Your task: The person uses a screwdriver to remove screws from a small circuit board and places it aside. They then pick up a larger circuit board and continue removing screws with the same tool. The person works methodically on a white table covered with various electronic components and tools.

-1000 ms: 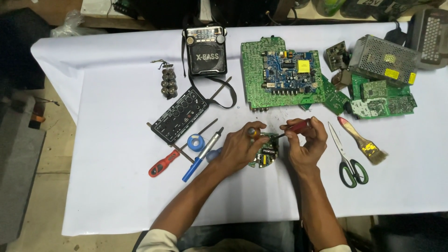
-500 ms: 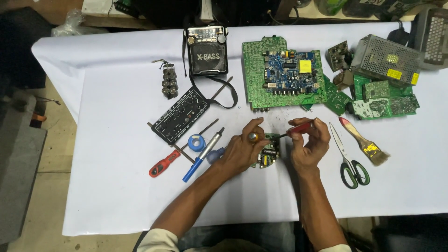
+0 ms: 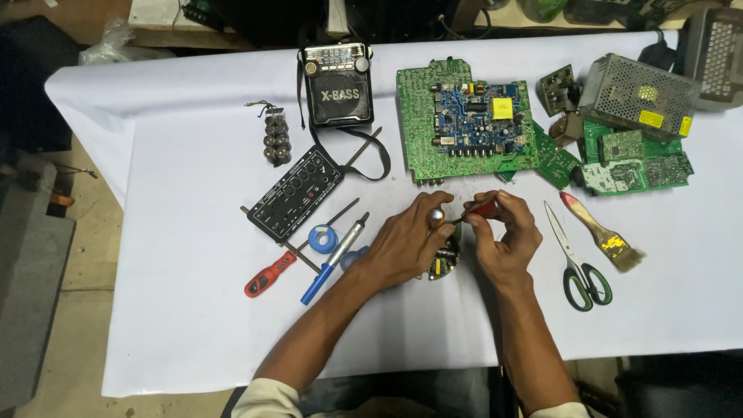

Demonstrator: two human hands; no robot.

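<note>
White cloth covers the worktop (image 3: 193, 310); dark clutter behind its far edge.

Near zone: both forearms come in from the bottom edge. Left hand (image 3: 406, 244) curled over a small round circuit board (image 3: 441, 263), fingers pressing it down on the cloth; a ring shows on one finger. Board sits at worktop centre, mostly hidden under that hand. Right hand (image 3: 503, 236) pinched shut on a red-handled screwdriver (image 3: 481, 209), shaft angled down-left toward the board. Tip contact pt not visible.

Judgement re: technique: keep the board pinned flat, tip square in the fastener, light downward pressure w/ the turn; a slip would score the tracks.

Left of hands: red screwdriver (image 3: 269, 274), blue screwdriver (image 3: 334, 258), blue tape roll (image 3: 320, 238), all lying apart from the board. Right of hands: green-handled scissors (image 3: 576, 259), then a paintbrush (image 3: 602, 232).

Mid zone: black panel w/ sockets (image 3: 296, 193), thin rod under it.

Far zone: capacitor cluster (image 3: 275, 139), black portable radio (image 3: 337, 85) w/ strap, large green circuit board (image 3: 464, 120) carrying a blue board, more green boards (image 3: 635, 159) at right, metal mesh power supply (image 3: 638, 93) behind them.
</note>
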